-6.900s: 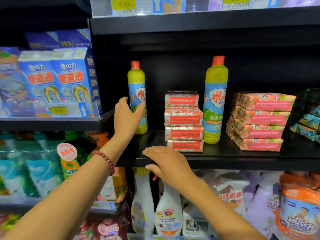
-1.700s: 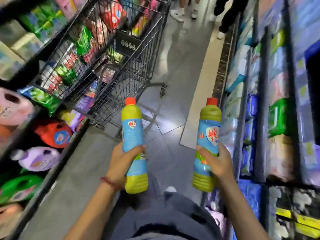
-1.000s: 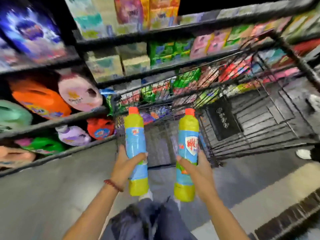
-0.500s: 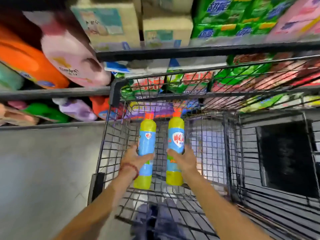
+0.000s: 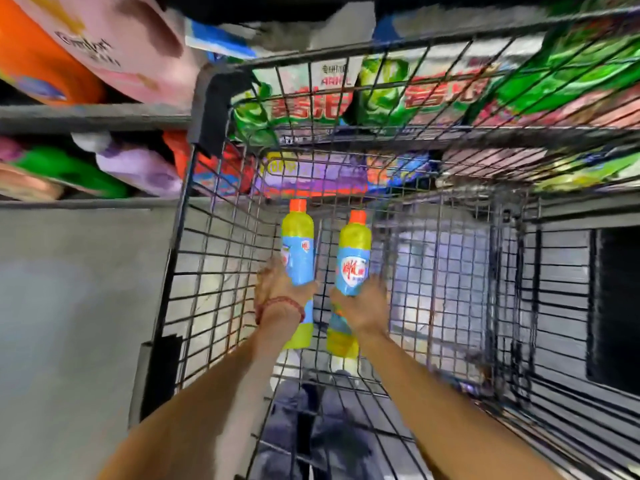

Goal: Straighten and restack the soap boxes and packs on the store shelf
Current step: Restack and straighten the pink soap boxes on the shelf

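While reaching down into the wire cart (image 5: 214, 244), clamped on one bottle apiece: left hand (image 5: 277, 289) curled round the left bottle (image 5: 298, 244) at about 11 o'clock of centre, right hand (image 5: 363, 303) wrapped round the right bottle (image 5: 353, 258) just beside it at 1 o'clock. Both bottles upright, orange caps uppermost, near each other but seemingly apart. Red bead bracelet (image 5: 280, 303) on the left wrist. Too blurred to tell whether either base rests on the cart floor.

No soap boxes and packs anywhere in view, so impossible to say how they lie. Green detergent bags (image 5: 381, 88) from 12 to 2 o'clock beyond the cart's far wall, pink pouch (image 5: 114, 46) at 10 o'clock on other shelving.

Judged as a clearing step: parking two stray bottles in the cart, probably to free room for the soap. Nothing visible of any straightening or restacking; most likely all of that left to do, after letting go of both bottles and turning to the soap shelf.
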Action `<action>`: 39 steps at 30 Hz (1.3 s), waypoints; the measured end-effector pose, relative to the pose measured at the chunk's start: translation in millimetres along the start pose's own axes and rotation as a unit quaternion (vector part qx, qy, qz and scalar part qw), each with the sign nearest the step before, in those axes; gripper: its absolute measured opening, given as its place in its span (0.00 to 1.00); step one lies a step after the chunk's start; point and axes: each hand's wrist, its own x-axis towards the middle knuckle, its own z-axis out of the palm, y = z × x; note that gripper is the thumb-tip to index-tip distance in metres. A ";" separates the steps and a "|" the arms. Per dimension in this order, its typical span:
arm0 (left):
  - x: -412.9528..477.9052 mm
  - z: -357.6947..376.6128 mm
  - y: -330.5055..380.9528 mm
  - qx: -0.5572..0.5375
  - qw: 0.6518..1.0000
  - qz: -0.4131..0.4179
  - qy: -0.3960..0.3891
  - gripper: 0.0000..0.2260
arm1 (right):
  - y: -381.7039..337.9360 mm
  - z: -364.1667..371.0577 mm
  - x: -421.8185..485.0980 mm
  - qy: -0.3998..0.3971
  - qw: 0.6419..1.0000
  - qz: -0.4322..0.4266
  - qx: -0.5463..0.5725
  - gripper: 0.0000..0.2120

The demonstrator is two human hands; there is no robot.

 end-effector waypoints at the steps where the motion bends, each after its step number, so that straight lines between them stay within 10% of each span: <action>1: -1.8 -1.0 0.6 0.012 1.000 -0.007 -0.017 0.15 | -0.4 -0.9 -0.7 -0.010 1.000 0.007 -0.008 0.22; 10: -63.8 -101.2 24.9 0.042 0.987 0.131 -0.083 0.16 | -44.4 -83.0 -66.3 -0.101 0.976 -0.138 -0.138 0.13; 13: -126.4 -169.3 17.1 0.129 0.970 0.207 0.003 0.19 | -74.1 -120.5 -134.3 -0.092 0.959 -0.232 -0.133 0.16; 19: -270.5 -272.3 -32.3 0.247 0.895 0.339 0.155 0.21 | -113.2 -162.1 -287.9 0.006 0.833 -0.486 -0.265 0.14; 39: -434.2 -294.8 -243.3 0.095 0.966 -0.025 0.237 0.17 | -143.2 -42.8 -437.9 -0.171 0.572 -0.717 -0.360 0.13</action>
